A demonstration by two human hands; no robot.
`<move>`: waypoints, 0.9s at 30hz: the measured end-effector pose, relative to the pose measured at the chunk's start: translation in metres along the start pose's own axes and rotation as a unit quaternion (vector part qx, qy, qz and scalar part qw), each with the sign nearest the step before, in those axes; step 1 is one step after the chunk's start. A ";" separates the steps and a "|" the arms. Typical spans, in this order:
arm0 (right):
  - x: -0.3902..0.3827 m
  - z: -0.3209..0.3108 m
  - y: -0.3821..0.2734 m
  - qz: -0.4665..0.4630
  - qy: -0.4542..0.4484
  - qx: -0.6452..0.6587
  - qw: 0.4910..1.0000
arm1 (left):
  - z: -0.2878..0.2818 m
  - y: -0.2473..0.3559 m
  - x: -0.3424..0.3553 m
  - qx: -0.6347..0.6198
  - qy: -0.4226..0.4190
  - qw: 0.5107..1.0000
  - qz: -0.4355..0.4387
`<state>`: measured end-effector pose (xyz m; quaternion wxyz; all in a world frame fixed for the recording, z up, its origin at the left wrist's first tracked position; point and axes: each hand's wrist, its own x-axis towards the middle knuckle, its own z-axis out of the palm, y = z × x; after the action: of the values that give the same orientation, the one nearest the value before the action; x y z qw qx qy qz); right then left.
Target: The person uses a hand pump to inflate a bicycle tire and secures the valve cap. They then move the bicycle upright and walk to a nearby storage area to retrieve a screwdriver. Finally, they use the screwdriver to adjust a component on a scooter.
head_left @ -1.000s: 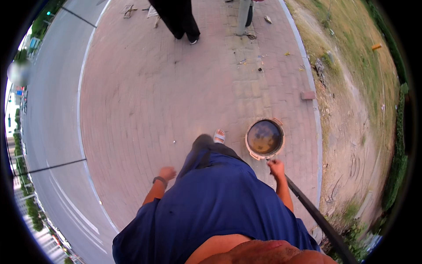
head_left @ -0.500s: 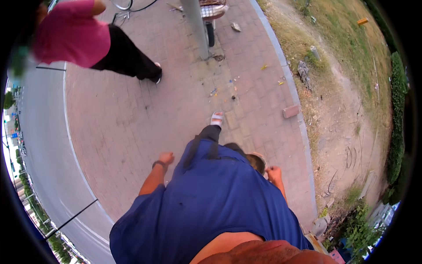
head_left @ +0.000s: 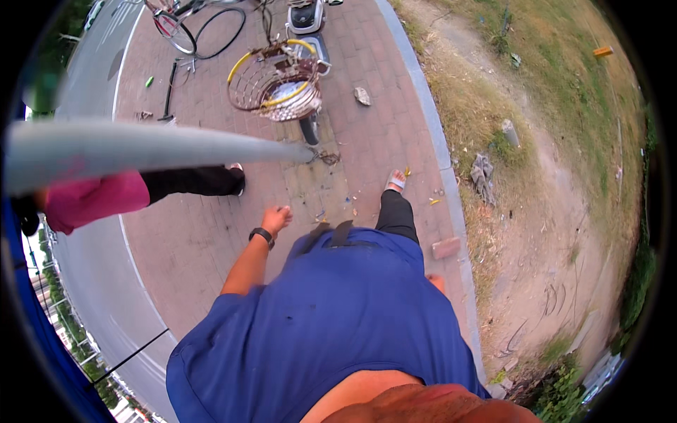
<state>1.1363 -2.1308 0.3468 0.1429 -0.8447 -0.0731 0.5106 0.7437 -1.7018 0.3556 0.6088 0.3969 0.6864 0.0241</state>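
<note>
I see my left hand point(head_left: 277, 219) out over the brick pavement, fingers loosely bent and apart, holding nothing, a dark watch on its wrist. My right hand point(head_left: 435, 281) is mostly hidden behind my blue shirt point(head_left: 331, 303), so its grip is unclear. A sandalled foot point(head_left: 395, 180) of mine is on the pavement beside small litter. Ahead, a grey metal pole point(head_left: 176, 149) rises from the paving, in front of a bicycle's rusty wire basket point(head_left: 278, 92) with a yellow rim and pale material inside.
Another person point(head_left: 99, 201) in pink and black stands at the left, partly behind the pole. A red bicycle point(head_left: 176, 32), an upright pump point(head_left: 169, 92) and a scooter point(head_left: 307, 17) are farther ahead. A stone point(head_left: 362, 96) and brick point(head_left: 445, 247) lie near the kerb beside dry grass.
I have moved forward: the basket, bicycles and pole are nearer, and the pot of dark water has left view. The other person has shifted lower at the left. My right hand is now mostly hidden.
</note>
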 end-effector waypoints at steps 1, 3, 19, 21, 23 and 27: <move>0.010 -0.034 -0.063 0.037 -0.010 0.047 0.998 | -0.008 -0.017 0.008 0.025 0.034 0.999 -0.031; 0.071 -0.105 -0.106 0.012 0.044 0.082 0.996 | 0.025 0.019 0.002 0.011 -0.030 0.992 -0.124; 0.346 -0.400 -0.527 -0.037 0.021 -0.068 0.997 | 0.200 0.325 0.176 0.193 -0.026 0.980 -0.051; 0.341 -0.398 -0.594 -0.038 -0.030 -0.068 0.997 | 0.192 0.323 0.207 0.417 -0.024 0.893 0.165; 0.369 -0.416 -0.640 -0.038 -0.057 -0.061 0.996 | 0.205 0.358 0.229 0.399 -0.005 0.905 0.147; 0.429 -0.454 -0.760 -0.069 -0.044 -0.134 0.988 | 0.237 0.447 0.268 0.035 0.093 0.994 -0.048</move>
<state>1.7551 -1.3704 0.4242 0.0600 -0.8259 -0.2046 0.5219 1.1920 -1.3495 0.3063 0.5284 0.3802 0.7591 0.0078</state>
